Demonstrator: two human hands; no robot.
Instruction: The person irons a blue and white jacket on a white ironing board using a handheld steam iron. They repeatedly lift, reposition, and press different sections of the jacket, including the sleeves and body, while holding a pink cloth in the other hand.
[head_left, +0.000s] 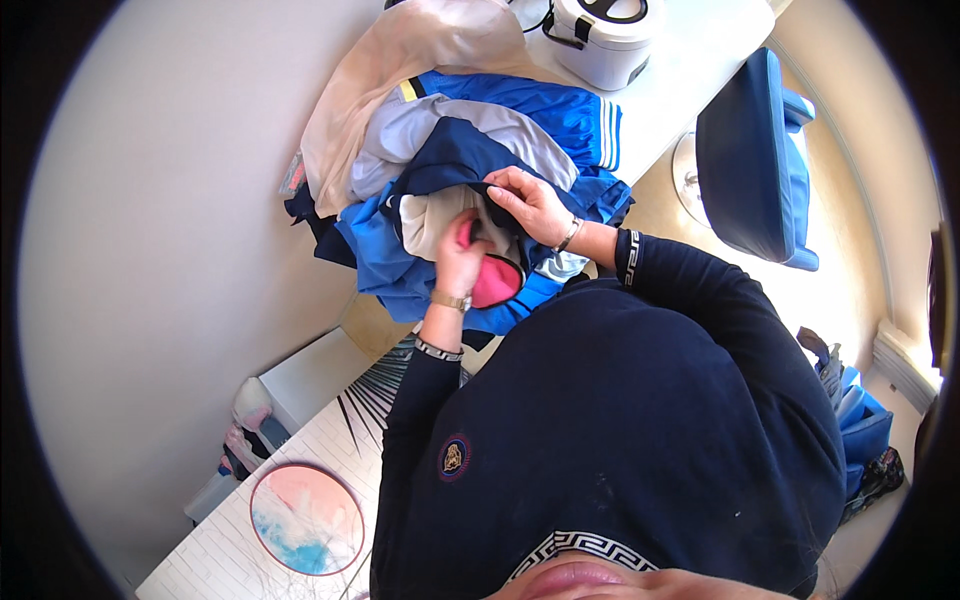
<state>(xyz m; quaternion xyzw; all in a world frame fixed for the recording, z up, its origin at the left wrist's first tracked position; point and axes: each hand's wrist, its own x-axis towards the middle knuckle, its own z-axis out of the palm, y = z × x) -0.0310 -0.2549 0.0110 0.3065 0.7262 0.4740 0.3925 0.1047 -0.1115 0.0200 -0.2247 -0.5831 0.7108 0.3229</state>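
Observation:
A heap of clothes lies before me on the white table. My right hand (531, 206) pinches the edge of a navy blue garment (457, 154), which is held up so that its off-white lining (424, 225) shows. My left hand (459, 259), somewhat blurred, is at this opening. Pink fabric (497, 281) with a dark trim shows between its fingers and beside its palm. Under and around the navy garment are light blue cloth (382, 255), a pale grey garment (382, 146) and a bright blue one (517, 105) with a white-striped cuff. The navy garment's far side is hidden.
Pale peach cloth (420, 45) lies behind the heap, against the wall. A white lidded rice cooker (604, 52) stands on the white table (705, 52). On the right is a blue chair (746, 165); a round picture-like disc (307, 517) is at lower left.

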